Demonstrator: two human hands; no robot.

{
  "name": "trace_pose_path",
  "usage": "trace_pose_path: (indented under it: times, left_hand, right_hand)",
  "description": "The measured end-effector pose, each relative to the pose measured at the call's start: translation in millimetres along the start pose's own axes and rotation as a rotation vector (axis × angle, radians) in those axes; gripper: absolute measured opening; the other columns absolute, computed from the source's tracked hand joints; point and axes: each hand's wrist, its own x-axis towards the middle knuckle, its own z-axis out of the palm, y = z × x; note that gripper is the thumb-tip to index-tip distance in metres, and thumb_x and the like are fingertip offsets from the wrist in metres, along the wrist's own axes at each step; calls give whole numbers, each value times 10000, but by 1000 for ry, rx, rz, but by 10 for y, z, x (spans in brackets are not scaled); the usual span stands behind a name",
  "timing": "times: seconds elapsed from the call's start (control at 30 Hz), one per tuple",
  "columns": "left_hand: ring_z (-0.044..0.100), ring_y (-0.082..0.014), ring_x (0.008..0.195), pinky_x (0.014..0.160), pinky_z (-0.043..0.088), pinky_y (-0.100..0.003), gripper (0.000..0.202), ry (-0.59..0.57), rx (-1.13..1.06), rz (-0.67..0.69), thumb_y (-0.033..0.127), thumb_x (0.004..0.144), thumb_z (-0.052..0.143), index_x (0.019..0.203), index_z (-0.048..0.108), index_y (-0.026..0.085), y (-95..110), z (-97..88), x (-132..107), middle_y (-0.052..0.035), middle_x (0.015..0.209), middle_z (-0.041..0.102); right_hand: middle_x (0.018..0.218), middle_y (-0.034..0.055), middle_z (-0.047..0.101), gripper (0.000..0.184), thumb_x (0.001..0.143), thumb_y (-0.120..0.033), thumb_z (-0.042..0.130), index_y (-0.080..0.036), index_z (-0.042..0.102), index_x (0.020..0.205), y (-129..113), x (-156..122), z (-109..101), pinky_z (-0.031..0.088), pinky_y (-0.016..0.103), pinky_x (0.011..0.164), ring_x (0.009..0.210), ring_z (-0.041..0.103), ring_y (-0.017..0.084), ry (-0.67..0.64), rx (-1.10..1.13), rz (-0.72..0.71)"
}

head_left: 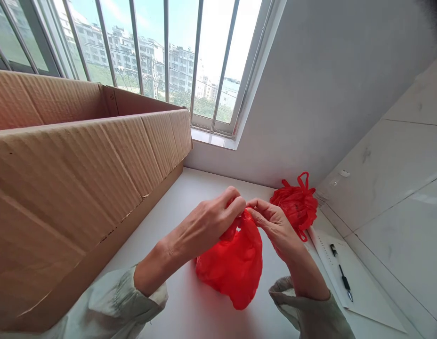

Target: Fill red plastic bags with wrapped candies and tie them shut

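Note:
A red plastic bag rests on the white counter in front of me. My left hand and my right hand meet over its top, both with fingers pinched on the bag's gathered neck. A second red plastic bag, tied with its handles sticking up, lies just behind my right hand near the wall, apart from both hands.
A large open cardboard box fills the left side. A sheet of paper with a pen on it lies at the right by the tiled wall. A barred window is at the back.

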Motion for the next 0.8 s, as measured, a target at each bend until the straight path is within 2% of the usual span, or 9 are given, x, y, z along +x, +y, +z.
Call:
trace_pose_path:
  times: [0.07, 0.13, 0.2, 0.27, 0.37, 0.47, 0.6, 0.7, 0.8]
  left_hand:
    - [331, -130, 598, 540, 338, -276, 199, -29, 52, 19, 162, 992, 306, 800, 331, 207, 3, -19, 17, -38, 873, 458]
    - [352, -144, 631, 611, 383, -309, 222, -42, 93, 37, 215, 1015, 324, 794, 326, 207, 3, -38, 24, -40, 864, 448]
    - [365, -156, 663, 671, 403, -339, 199, -68, 122, 27, 116, 972, 324, 791, 334, 201, 5, -65, 17, -47, 881, 438]
    - [388, -165, 705, 700, 399, -344, 238, -117, 115, -14, -38, 836, 322, 784, 344, 193, 11, -103, 0, -57, 929, 432]
    - [404, -166, 744, 684, 375, -322, 300, -210, 25, -89, -109, 719, 305, 749, 327, 189, 25, -151, -32, -50, 952, 414]
    - [370, -156, 704, 631, 336, -296, 291, -292, -52, -139, -95, 777, 302, 709, 279, 187, 30, -143, -62, -23, 866, 378]
    - [352, -141, 665, 584, 288, -270, 283, -434, -79, -239, -96, 779, 328, 711, 340, 179, 1, -72, -95, -6, 832, 361]
    - [344, -127, 617, 556, 263, -268, 255, -481, -79, -301, -20, 892, 336, 745, 382, 184, -42, -57, -99, 9, 806, 364]
    - [299, -123, 572, 545, 230, -277, 265, -419, -8, -215, 26, 950, 364, 740, 354, 187, -77, -97, -76, 26, 748, 365]
  right_hand:
    - [826, -8, 626, 257, 883, -463, 649, -208, 661, 858, -22, 0, -39, 462, 231, 727, 786, 563, 129, 79, -57, -44]
    - [809, -9, 619, 246, 884, -453, 646, -210, 665, 850, -36, 1, -110, 450, 236, 710, 764, 556, 130, 137, -155, -72]
    - [799, -1, 631, 265, 879, -469, 641, -209, 668, 836, -7, 21, -227, 449, 250, 710, 755, 564, 138, 185, -235, -83]
    - [780, 11, 660, 305, 850, -503, 657, -201, 669, 813, 91, 66, -401, 459, 273, 729, 749, 589, 150, 240, -261, -66]
    - [728, 28, 699, 370, 769, -552, 714, -185, 683, 802, 356, 144, -729, 462, 287, 728, 713, 624, 154, 392, -240, 24]
    - [671, 31, 701, 430, 690, -583, 756, -170, 694, 794, 658, 194, -1007, 438, 269, 664, 657, 620, 146, 527, -227, 115]
    - [652, 52, 707, 457, 640, -595, 774, -162, 711, 773, 899, 223, -1140, 430, 267, 613, 625, 630, 163, 547, -229, 149]
    - [643, 43, 700, 436, 647, -593, 770, -176, 715, 761, 896, 235, -1156, 455, 274, 621, 629, 631, 169, 583, -230, 110]
    - [705, 19, 697, 428, 664, -600, 761, -200, 702, 804, 799, 234, -1209, 498, 281, 690, 677, 632, 161, 648, -213, 9]
